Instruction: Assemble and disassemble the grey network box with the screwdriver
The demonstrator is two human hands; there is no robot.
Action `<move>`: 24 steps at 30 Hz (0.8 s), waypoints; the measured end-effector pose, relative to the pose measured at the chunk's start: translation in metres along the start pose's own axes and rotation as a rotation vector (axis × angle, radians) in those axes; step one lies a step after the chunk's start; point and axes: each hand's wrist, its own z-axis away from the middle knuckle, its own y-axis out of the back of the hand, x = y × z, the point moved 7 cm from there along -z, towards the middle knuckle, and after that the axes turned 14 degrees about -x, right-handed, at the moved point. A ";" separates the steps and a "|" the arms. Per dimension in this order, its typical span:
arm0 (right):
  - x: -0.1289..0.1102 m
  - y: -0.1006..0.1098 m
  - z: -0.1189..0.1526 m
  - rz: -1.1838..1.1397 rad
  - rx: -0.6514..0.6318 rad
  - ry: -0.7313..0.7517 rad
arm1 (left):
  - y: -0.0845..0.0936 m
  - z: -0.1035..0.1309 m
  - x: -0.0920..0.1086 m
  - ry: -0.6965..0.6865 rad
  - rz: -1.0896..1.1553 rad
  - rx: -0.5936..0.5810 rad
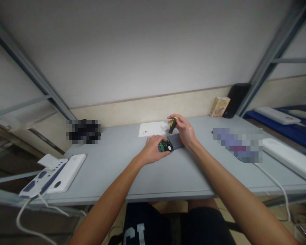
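My left hand [154,149] grips a small dark device with an exposed green circuit board [164,146], fingers at its far side and thumb at its near edge. In my right hand [185,132] is a black and yellow screwdriver [172,125], tilted, its tip pointing down at the device's upper edge. Whether the tip sits in a screw is too small to tell. A flat dark grey panel [176,141] lies beside the device, under my right hand. Behind, several tiny dark screws [145,132] rest on a white sheet of paper [155,126], near a crumpled white piece [164,126].
A white power strip [44,175] and a white oblong case [67,173] lie at the table's left. A yellow box [219,107] and a black case [236,100] stand at the back right. Another white case [289,158] and a cable [272,178] are at the right edge.
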 end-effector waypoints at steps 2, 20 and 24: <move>0.000 0.005 0.001 0.057 0.063 0.002 | 0.000 0.000 0.000 0.000 0.005 -0.004; -0.008 0.005 0.000 0.149 0.052 0.031 | -0.002 0.000 -0.004 0.013 0.020 0.004; -0.005 0.002 -0.002 0.058 -0.041 0.010 | -0.003 -0.001 -0.006 0.023 0.009 -0.004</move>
